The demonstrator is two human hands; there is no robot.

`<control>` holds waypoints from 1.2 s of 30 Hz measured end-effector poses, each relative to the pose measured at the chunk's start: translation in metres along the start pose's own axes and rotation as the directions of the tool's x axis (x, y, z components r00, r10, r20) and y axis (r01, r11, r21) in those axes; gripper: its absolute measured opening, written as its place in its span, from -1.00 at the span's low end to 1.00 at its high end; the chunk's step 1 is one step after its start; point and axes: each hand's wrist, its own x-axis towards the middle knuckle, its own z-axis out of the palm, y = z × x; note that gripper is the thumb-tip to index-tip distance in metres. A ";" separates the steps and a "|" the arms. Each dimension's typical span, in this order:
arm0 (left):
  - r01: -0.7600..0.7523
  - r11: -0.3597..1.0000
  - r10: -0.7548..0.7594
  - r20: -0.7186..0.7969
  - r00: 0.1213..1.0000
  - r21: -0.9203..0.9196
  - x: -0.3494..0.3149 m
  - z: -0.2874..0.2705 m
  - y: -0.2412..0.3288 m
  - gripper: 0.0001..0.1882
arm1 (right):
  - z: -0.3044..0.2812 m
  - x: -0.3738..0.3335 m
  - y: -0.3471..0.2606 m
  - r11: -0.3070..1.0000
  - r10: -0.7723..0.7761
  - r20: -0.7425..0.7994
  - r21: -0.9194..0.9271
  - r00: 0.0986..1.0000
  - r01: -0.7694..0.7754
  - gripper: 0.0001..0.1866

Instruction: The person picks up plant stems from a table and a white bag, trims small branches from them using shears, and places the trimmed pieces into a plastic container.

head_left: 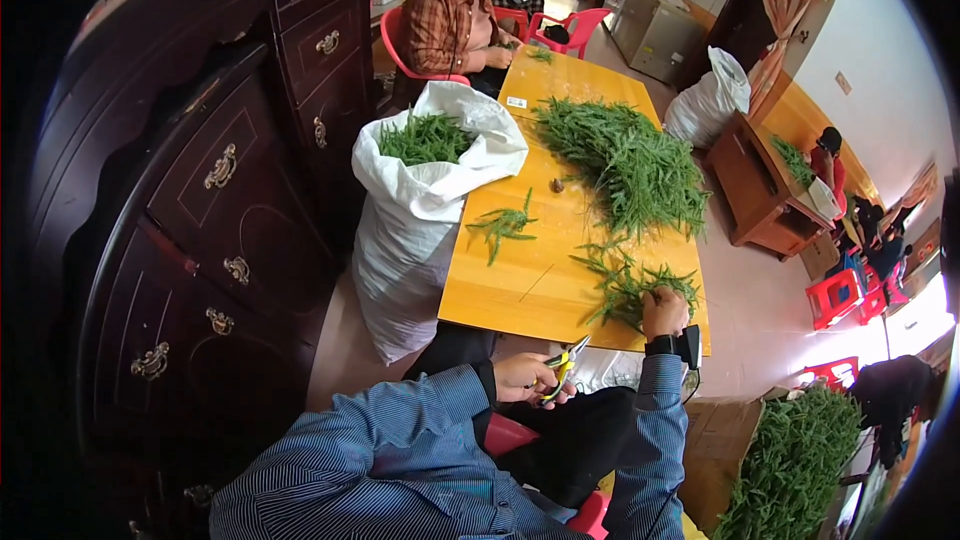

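Observation:
My left hand is wrapped round pliers with yellow and black handles, their jaws pointing up past the near edge of the yellow table. At the table's near right corner, my right hand has its fingers curled into a small heap of green artificial-looking sprigs; the fingertips are partly hidden among them. A much larger heap of the same green sprigs lies farther up the table. One branched sprig rests apart near the left edge. A small brown object sits between them.
Against the table's left side stands an open white sack holding green sprigs. Dark wooden drawers line the left. A person in a plaid shirt sits at the far end. A cardboard box beside more greenery stands at lower right.

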 end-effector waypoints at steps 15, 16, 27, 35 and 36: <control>-0.046 0.996 0.045 0.006 0.999 0.077 -0.007 0.011 0.021 -0.55 | -0.014 0.009 -0.010 0.499 0.142 -0.108 0.866 0.984 0.023 -0.77; -0.070 0.994 0.069 0.018 0.997 0.079 -0.007 0.012 0.023 -0.54 | -0.013 0.006 -0.007 0.506 0.155 -0.107 0.862 0.982 0.014 -0.77; -0.310 0.910 0.325 -0.009 0.946 0.274 -0.018 0.019 0.040 -0.51 | -0.004 -0.023 -0.012 -0.264 0.171 0.262 0.941 0.950 -0.212 -0.83; -0.329 0.800 0.371 0.016 0.928 0.503 -0.022 0.016 0.043 -0.46 | -0.019 -0.057 -0.018 -0.043 0.070 0.341 0.940 0.938 -0.338 -0.84; -0.338 0.718 0.404 0.032 0.914 0.608 -0.025 0.018 0.043 -0.44 | -0.022 -0.065 -0.021 -0.041 0.074 0.350 0.937 0.934 -0.348 -0.84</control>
